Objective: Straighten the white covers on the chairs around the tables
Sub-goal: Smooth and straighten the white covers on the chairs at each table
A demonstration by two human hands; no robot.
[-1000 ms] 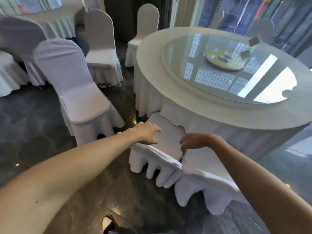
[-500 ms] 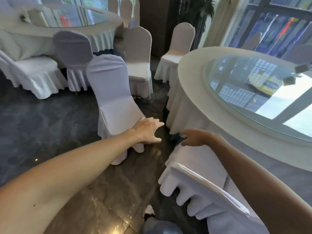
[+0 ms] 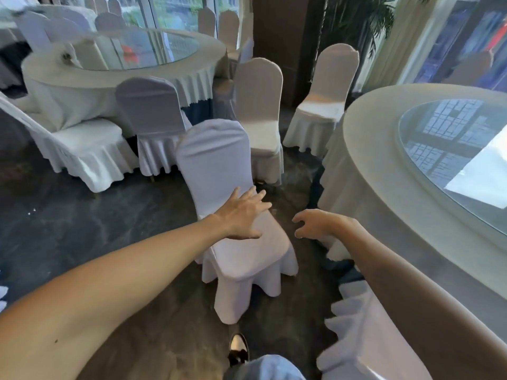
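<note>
Starting at the far left, a chair in a white cover (image 3: 90, 149) sits by a round surface (image 3: 68, 75) with a glass top and a long cloth. Next to it a second covered chair (image 3: 151, 113) shows its back. Near the middle stands the closest chair (image 3: 236, 215), well apart from both round tables. Its white cover (image 3: 216, 160) has soft wrinkles on the back and a wavy skirt that hangs down to the dark floor (image 3: 82, 220). The left hand (image 3: 242, 215) reaches out over the back part of this seat. Its fingers (image 3: 253, 196) are spread wide and hold nothing, and I cannot tell if they touch the cloth. The right hand (image 3: 319, 223) is just beside the seat on its right side, over the floor. Its fingers (image 3: 300, 216) are bent like a claw and hold nothing. Behind them two more covered chairs (image 3: 260, 105) stand upright. At the bottom, one shoe (image 3: 238, 349) peeks out on the floor. Lower right, the ruffled edge of another white cover (image 3: 356, 325) shows beside the right arm. On the far right is a big round surface (image 3: 384, 165) with a shiny glass top.
</note>
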